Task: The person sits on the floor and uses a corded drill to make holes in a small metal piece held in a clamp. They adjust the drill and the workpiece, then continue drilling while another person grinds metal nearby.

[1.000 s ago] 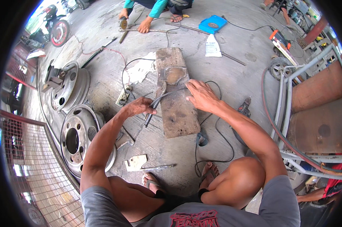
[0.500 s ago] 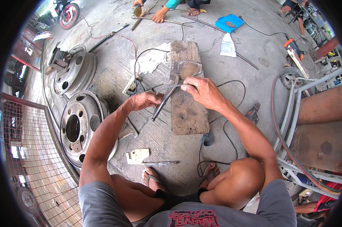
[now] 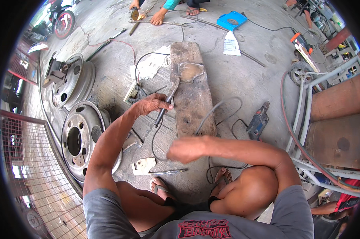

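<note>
Grey concrete floor (image 3: 247,81) spreads around the brown block (image 3: 194,113), which lies lengthwise in front of me with a flat, brownish piece (image 3: 191,72) near its far end. Just beside the block's left edge, my left grip (image 3: 153,104) is closed around a dark-handled tool (image 3: 171,96). The tool slants through my fingers: its black end sticks out below the grip, on my side, while its flatter far end reaches past the grip over the block's left edge, close to the brownish piece. I cannot tell whether that end touches it. My right grip (image 3: 186,150) is blurred, short of the block's near end; I cannot tell how far open it is or whether it has hold of the cable (image 3: 153,145) beside it. Left of the block stand two wheel rims (image 3: 79,158); right of it lies a drill (image 3: 258,121). Well beyond the block, a co-worker's hand (image 3: 159,18) presses on a thin rod (image 3: 176,24).
</note>
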